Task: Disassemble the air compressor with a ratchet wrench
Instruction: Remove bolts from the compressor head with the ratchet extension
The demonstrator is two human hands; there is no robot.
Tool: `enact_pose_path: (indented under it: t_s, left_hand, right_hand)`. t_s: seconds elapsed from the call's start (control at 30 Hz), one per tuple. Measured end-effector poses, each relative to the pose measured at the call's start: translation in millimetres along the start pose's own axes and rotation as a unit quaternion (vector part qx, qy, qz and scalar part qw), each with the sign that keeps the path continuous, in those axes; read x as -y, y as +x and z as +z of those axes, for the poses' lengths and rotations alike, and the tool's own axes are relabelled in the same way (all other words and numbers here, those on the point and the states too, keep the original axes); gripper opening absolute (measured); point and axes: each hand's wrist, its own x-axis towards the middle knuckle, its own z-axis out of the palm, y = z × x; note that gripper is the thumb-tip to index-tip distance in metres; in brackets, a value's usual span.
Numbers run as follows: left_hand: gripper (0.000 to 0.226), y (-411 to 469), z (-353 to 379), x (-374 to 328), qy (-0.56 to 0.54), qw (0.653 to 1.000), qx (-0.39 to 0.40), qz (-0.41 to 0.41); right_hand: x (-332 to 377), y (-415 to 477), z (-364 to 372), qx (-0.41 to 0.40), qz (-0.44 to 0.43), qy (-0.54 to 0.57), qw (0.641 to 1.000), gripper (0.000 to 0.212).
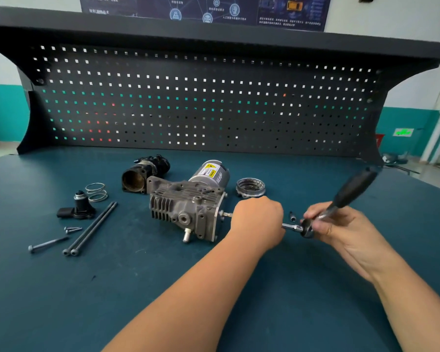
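Note:
The grey finned air compressor (pixel 186 207) lies on the blue bench with its labelled motor (pixel 210 172) behind it. My left hand (pixel 258 221) grips the ratchet's extension bar, whose tip meets a bolt on the compressor's right face. My right hand (pixel 333 223) holds the ratchet wrench (pixel 341 203) near its chrome head, and the black handle points up to the right.
Loose parts lie to the left: a black housing (pixel 144 174), a spring (pixel 96 192), a black valve piece (pixel 78 206), two long bolts (pixel 92 228), a shorter bolt (pixel 47 243) and small screws (pixel 73 229). A round metal cap (pixel 250 187) and a small bit (pixel 292 216) sit on the right.

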Motion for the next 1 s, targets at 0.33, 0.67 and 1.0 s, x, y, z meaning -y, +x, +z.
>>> enact_pose_path:
  t_s: [0.33, 0.67, 1.0]
  left_hand:
    - [0.022, -4.3, 1.3, -3.8, 0.026, 0.999, 0.010, 0.032]
    - [0.016, -5.9, -4.3, 2.7, 0.021, 0.999, 0.012, 0.024]
    - [0.017, -5.8, -1.7, -0.9, 0.046, 0.998, 0.032, 0.033]
  right_hand:
    - [3.1, -3.3, 4.5, -0.002, 0.045, 0.019, 0.999, 0.012]
    - [0.4, -10.8, -2.9, 0.081, -0.012, -0.040, 0.996, 0.012]
    - [2.4, -6.1, 7.9, -0.045, 0.056, -0.027, 0.997, 0.019]
